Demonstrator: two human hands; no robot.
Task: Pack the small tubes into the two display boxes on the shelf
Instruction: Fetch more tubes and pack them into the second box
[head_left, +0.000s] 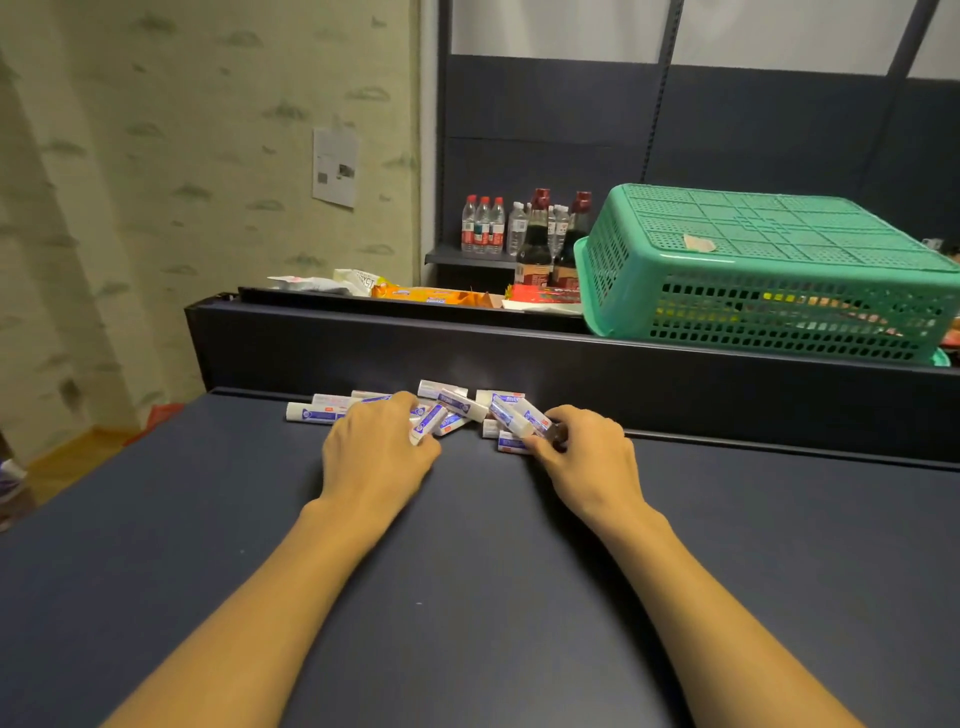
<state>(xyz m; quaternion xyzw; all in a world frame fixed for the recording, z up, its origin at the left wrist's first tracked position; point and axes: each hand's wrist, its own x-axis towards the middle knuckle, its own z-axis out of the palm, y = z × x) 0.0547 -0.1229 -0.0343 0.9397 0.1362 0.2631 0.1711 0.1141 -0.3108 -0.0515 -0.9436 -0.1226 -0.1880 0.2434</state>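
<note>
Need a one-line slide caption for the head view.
Both hands, left hand and right hand, gather small white tubes piled on the dark shelf below an upturned green basket.

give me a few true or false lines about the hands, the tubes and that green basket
1. The small white tubes with blue labels lie in a loose pile on the dark shelf surface. True.
2. The green perforated plastic basket stands upright. False: it lies upside down.
3. The right hand pinches tubes. True.
4. The left hand is raised clear of the pile. False: its curled fingers hold tubes in the pile.
5. Clear water bottles with red caps stand behind the ledge. True.
</note>
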